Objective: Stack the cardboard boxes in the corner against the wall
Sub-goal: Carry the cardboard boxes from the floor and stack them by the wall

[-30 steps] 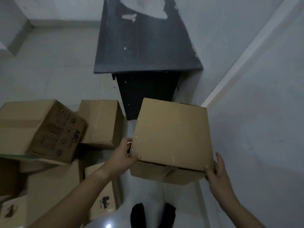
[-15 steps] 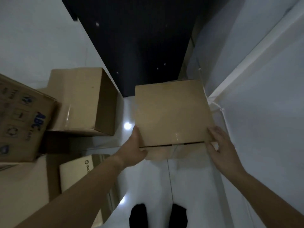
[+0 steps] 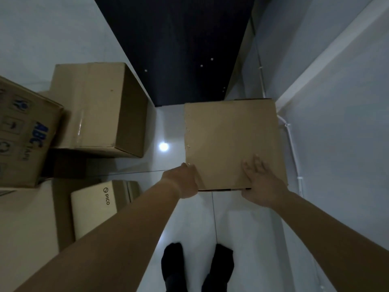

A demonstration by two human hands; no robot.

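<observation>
Well, from where I stand the grey wall (image 3: 336,144) on the right and the dark cabinet (image 3: 179,49) ahead make the corner, with glossy pale floor (image 3: 242,218) between them. Off to the left wait a large plain box (image 3: 92,106), an ABC box (image 3: 23,140) and a smaller PICO box (image 3: 94,205), well apart from the corner.

The cardboard box (image 3: 229,140) being placed lies low in that corner, its far edge at the cabinet and its right edge just beside the wall. Whether it rests fully on the floor I cannot tell.

The person's left hand (image 3: 183,180) has its fingers curled round the near left corner of the box, grasping it. The right hand (image 3: 261,184) lies flat on the top near the front right, fingers straight and spread, pressing rather than gripping.

To finish this well, I'd say slide it square: push with the flat palm toward the wall while the gripping hand steers, until both sides sit flush. Mind the thin white cable (image 3: 291,144) running along the wall's foot, which could get pinched. A level, snug base will make the stack above it steadier.
</observation>
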